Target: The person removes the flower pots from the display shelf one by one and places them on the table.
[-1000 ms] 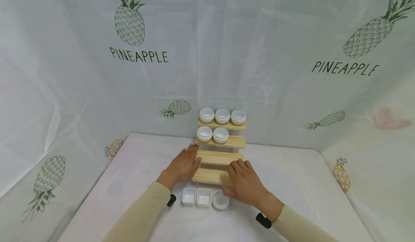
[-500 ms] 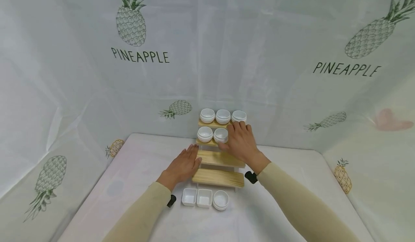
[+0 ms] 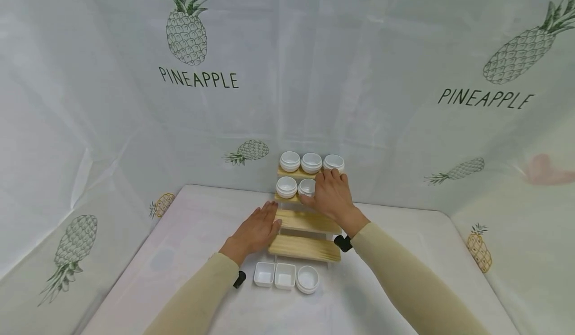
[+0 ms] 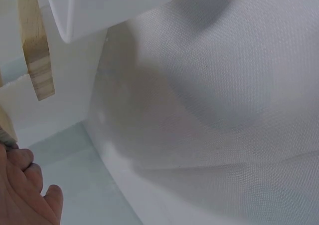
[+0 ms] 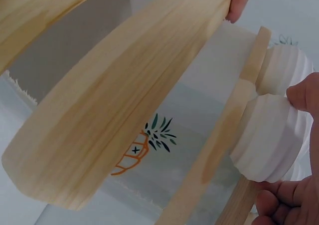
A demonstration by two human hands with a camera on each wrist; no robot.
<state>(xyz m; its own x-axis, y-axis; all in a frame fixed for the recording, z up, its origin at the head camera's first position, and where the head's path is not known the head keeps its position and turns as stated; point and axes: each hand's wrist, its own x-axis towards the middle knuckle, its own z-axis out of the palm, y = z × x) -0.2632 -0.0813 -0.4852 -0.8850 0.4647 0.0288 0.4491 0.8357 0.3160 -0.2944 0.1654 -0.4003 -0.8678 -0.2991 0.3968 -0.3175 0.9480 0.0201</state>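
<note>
A wooden four-step rack [image 3: 305,247] stands at the back of the table. Three white round bowls [image 3: 312,163] sit on its top step and two more [image 3: 286,187] on the second. My right hand [image 3: 331,195] lies over the right part of that second step. In the right wrist view its thumb and curled fingers [image 5: 281,207] grip a white ribbed bowl [image 5: 261,137] standing on the plank, with another bowl [image 5: 286,65] behind. My left hand [image 3: 257,229] rests flat against the left end of the third step [image 3: 310,221], fingers straight.
Two white square dishes [image 3: 263,274] [image 3: 285,275] and a stack of round bowls [image 3: 307,278] lie on the white cloth in front of the rack. Pineapple-print curtains close in the table [image 3: 188,235] at the back and both sides.
My right hand has left the round bowls on the table and risen to the rack's second step. The left hand has stayed put.
</note>
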